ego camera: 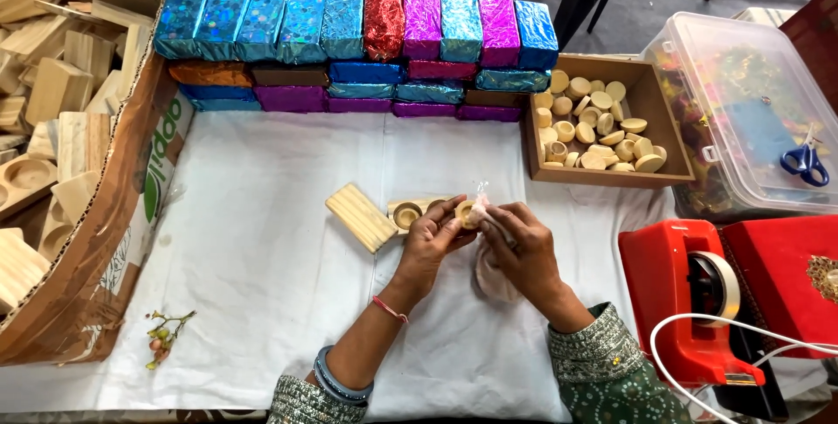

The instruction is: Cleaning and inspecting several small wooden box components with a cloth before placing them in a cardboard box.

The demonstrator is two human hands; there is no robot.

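My left hand (432,236) pinches a small round wooden cup (467,213) between thumb and fingertips, closed on it, just above the white cloth (262,241). My right hand (522,249) is closed on a bit of clear plastic wrap (482,197) and presses it against the same cup; the rest of the wrap seems to trail under my right palm, hard to tell.

Just left of my hands lies a wooden holder block (419,210) with round sockets, touching my left fingers, and beside it a ridged wooden block (360,216) lying at an angle.

To do this well, I judge: keep the cup steady with the left pinch, not turning it, while the right hand draws the wrap snug over the rim. Hold low over the cloth so a dropped cup does not roll. Pull the film evenly; it looks thin and likely to tear or bunch.

Around: a wooden tray of round cups (602,123) near right, well within reach. Stacked foil-wrapped blocks (358,49) along the far edge. Cardboard box of wood pieces (61,127) at left. Red tape dispenser (698,293) at right, clear bin with blue scissors (803,162) beyond. A small sprig (164,337) lies near the left corner.
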